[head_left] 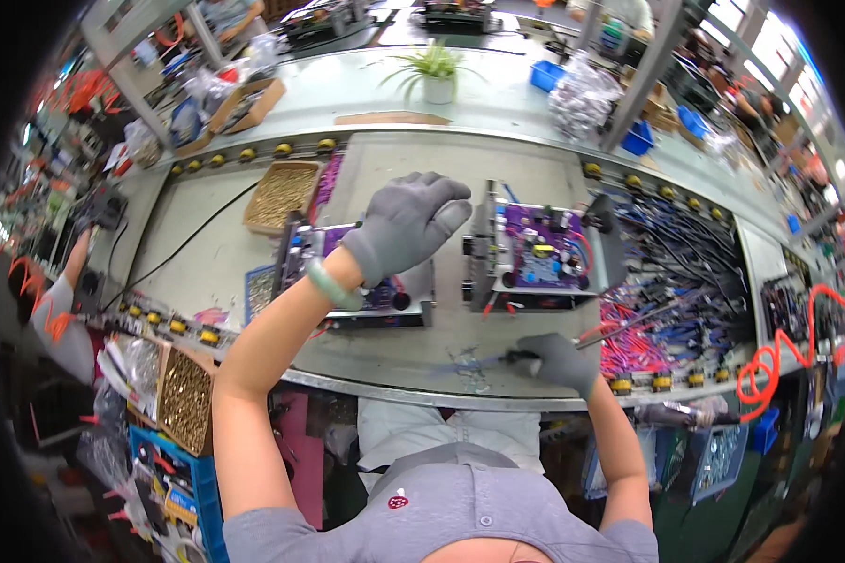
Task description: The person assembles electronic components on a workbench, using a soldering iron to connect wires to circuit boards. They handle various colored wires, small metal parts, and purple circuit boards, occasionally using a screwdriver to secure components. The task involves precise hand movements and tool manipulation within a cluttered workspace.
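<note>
My left hand (pixel 411 225), in a grey glove, is raised over the left metal chassis, fingers stretched out and holding nothing visible. It partly hides that chassis's purple circuit board (pixel 385 296). My right hand (pixel 561 364), also gloved, is closed around a dark-handled tool (pixel 514 357) near the bench's front edge. The tool's slim end points left and is blurred, so its exact kind is unclear. Beneath that end lie small metal pieces (pixel 471 379). Beyond my right hand stands a second chassis with a purple circuit board (pixel 541 246) carrying wires and components.
A carton of brass-coloured fasteners (pixel 282 195) sits at the back left. Many dark, blue and pink cables (pixel 671 272) cover the right side. Beside my left arm is another fastener box (pixel 186 399). A coiled orange hose (pixel 759 375) hangs right. A potted plant (pixel 437 88) stands behind.
</note>
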`<state>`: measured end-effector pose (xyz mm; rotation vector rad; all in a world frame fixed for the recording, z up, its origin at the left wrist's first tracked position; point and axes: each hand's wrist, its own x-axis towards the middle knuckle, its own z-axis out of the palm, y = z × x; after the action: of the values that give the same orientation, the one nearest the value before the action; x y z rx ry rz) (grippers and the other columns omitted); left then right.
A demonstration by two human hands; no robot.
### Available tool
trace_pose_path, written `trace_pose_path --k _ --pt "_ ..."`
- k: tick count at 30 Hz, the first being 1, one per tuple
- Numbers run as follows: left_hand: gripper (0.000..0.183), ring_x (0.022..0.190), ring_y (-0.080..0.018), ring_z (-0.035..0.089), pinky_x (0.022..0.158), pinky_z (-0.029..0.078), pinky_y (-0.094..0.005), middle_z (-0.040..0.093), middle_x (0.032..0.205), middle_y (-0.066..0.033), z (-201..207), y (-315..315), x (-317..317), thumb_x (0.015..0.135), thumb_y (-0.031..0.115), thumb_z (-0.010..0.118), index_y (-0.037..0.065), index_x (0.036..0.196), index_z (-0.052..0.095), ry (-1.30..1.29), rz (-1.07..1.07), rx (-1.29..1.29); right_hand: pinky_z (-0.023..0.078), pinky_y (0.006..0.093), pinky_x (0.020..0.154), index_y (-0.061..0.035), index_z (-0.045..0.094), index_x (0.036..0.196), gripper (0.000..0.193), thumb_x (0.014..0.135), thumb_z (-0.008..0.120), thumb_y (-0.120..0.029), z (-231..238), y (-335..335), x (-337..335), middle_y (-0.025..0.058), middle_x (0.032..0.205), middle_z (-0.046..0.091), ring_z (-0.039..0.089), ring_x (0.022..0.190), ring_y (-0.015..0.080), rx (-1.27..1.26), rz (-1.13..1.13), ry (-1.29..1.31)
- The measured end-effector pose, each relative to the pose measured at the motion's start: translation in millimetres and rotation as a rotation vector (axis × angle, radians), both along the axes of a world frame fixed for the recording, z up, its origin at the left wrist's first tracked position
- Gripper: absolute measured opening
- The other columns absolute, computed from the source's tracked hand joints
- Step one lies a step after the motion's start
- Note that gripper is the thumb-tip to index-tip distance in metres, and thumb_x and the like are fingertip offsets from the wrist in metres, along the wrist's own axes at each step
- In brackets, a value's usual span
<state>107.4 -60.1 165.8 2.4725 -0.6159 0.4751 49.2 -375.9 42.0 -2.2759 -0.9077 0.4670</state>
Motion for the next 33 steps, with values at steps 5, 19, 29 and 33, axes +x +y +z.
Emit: trace_pose_path --k 5,19,29,33 --pt "0.030 0.093 -0.0167 0.064 0.086 0.051 -0.0310 0.068 0.103 -0.0090 15 63 -55 0.095 0.018 0.056 -0.001 0.118 0.064 0.283 0.159 -0.409 0.052 0.0336 0.065 -0.0046 0.068 0.101 0.016 0.087 0.069 -0.011 81 34 -10 0.0138 0.081 0.068 0.066 0.072 0.0287 0.413 0.062 0.325" --pt "0.022 0.089 -0.0266 0.068 0.080 0.055 -0.0358 0.069 0.104 -0.0126 15 63 -88 0.087 0.013 0.065 0.007 0.108 0.070 -0.172 0.163 -0.184 0.048 0.0382 0.087 -0.0116 0.062 0.099 0.019 0.081 0.068 -0.013 87 135 31 0.0009 0.070 0.061 0.063 0.069 0.0186 0.148 -0.050 -1.100" --pt "0.017 0.061 -0.0294 0.064 0.053 0.051 -0.0407 0.060 0.076 -0.0073 -34 18 -78 0.089 0.027 0.064 0.013 0.098 0.066 0.032 0.052 0.187 0.049 0.0424 0.081 -0.0090 0.058 0.088 0.020 0.077 0.073 -0.017 108 122 63 0.0079 0.064 0.058 0.062 0.066 0.0282 0.005 0.357 -0.689" --pt "0.013 0.062 -0.0296 0.065 0.052 0.051 -0.0407 0.061 0.076 -0.0087 -33 18 -76 0.086 0.021 0.063 0.010 0.093 0.065 0.106 0.016 0.279 0.049 0.0429 0.079 -0.0082 0.054 0.085 0.018 0.080 0.070 -0.018 117 131 73 0.0097 0.063 0.058 0.064 0.067 0.0301 -0.200 0.469 -0.563"
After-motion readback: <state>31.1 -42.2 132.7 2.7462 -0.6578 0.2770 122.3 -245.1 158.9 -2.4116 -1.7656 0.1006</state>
